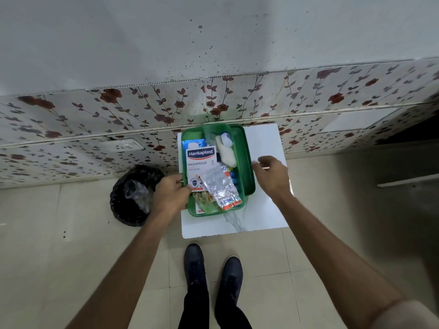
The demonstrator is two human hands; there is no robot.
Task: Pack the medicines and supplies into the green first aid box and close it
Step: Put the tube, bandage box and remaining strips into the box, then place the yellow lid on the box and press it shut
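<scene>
Floral-tiled wall [118, 129] runs across 12 o'clock, beige floor tiles [59, 257] below it. White marble-look table [263, 210] sits centre frame against the wall. Black-bagged bin [133, 195] at 9 o'clock of the table, on the floor, crumpled clear plastic inside. Two dark shoes [213, 269] at 6 o'clock.

Green first aid box [247, 167] on the table's left half, open, no lid on it. Contents, big to small: Hansaplast washproof plaster box [198, 162] lying flat at the box's 9 o'clock side; silver sachet strip [221, 186] with orange ends overlapping it toward 5 o'clock; white gauze roll [226, 154] at 1 o'clock; a white bottle [225, 138] just above it; blue items [231, 176] near the right wall, too small to identify; green-yellow packet [203, 200] at 6 o'clock.

Left hand [169, 193] at the box's 8 o'clock rim, fingers curled, thumb and fingertips pinching the plaster box's lower corner. Right hand [272, 174] at 3 o'clock, just outside the right wall, fingers loosely spread, gripping nothing; contact with the rim unclear.
</scene>
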